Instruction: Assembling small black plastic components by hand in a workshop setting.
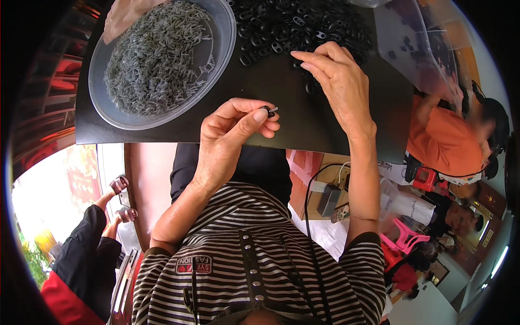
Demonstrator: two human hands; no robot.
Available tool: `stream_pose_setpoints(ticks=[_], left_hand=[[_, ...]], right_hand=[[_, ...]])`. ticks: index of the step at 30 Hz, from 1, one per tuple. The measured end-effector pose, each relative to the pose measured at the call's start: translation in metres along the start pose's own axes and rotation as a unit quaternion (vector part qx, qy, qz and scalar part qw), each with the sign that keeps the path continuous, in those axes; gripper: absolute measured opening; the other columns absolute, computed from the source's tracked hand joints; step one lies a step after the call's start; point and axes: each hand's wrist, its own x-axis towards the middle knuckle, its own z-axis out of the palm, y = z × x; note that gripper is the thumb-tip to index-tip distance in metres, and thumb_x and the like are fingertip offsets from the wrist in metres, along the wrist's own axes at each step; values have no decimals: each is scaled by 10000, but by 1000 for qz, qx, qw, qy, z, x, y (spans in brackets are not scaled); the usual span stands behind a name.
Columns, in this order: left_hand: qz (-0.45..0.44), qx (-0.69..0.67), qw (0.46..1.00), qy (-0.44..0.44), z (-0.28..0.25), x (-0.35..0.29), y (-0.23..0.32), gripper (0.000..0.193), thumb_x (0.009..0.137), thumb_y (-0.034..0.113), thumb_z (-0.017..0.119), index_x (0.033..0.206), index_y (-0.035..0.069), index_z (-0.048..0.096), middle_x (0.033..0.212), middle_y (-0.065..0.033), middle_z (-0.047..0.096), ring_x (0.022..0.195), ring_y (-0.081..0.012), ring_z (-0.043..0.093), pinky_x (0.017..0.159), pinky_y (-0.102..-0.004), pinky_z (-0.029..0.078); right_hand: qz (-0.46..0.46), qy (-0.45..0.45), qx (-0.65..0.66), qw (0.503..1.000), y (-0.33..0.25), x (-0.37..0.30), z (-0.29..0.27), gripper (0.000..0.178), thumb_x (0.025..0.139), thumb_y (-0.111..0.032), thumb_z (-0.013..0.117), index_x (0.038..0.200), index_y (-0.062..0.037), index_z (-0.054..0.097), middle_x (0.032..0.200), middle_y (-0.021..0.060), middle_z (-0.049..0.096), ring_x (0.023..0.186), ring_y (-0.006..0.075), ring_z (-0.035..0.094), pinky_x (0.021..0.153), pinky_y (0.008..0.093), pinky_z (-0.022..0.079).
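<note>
My left hand (230,127) pinches a small black cord-lock piece (267,111) between thumb and fingers, over the table's near edge. A thin metal spring (274,109) sticks out of that piece toward the right. Higher and to the right, my right hand (341,81) reaches over the near side of a heap of black cord-lock parts (303,27), many of them oval with two holes. Its thumb and forefinger are stretched out and slightly apart, with small black parts just by their tips. A round clear tub (222,67) at the left holds a mound of small metal springs (154,59).
The dark table (325,127) carries everything. A clear plastic bag (409,49) with some black pieces lies at its far right. Below the table stands a cardboard box (327,168) with a cable beside it. A person in orange (447,138) sits at right; another person's legs (95,227) show at left.
</note>
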Motion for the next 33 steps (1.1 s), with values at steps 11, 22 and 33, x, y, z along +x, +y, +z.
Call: stream_pose_setpoints(ticks=[11, 22, 33], left_hand=[[10, -17, 1000, 5, 2, 2, 5, 173, 922, 121, 583, 1012, -23, 621, 925, -104, 660, 802, -134, 630, 761, -250, 507], [17, -37, 999, 3, 6, 0, 16, 196, 923, 128, 583, 1026, -37, 604, 907, -117, 662, 791, -138, 633, 741, -251, 513], [12, -42, 999, 10, 1, -2, 13, 193, 921, 130, 586, 1026, -30, 607, 905, -117, 663, 785, -136, 635, 738, -251, 517]], right_hand=[[226, -26, 498, 837, -15, -7, -10, 165, 856, -113, 665, 955, 18, 644, 833, 77, 668, 718, 113, 623, 588, 214, 497], [264, -69, 636, 722, -36, -13, -17, 300, 908, -132, 592, 1169, 16, 588, 935, 85, 659, 773, 71, 597, 631, 179, 485], [199, 2, 548, 813, -59, -20, -18, 209, 879, -86, 629, 1064, 12, 642, 903, 96, 668, 766, 109, 628, 642, 213, 519]])
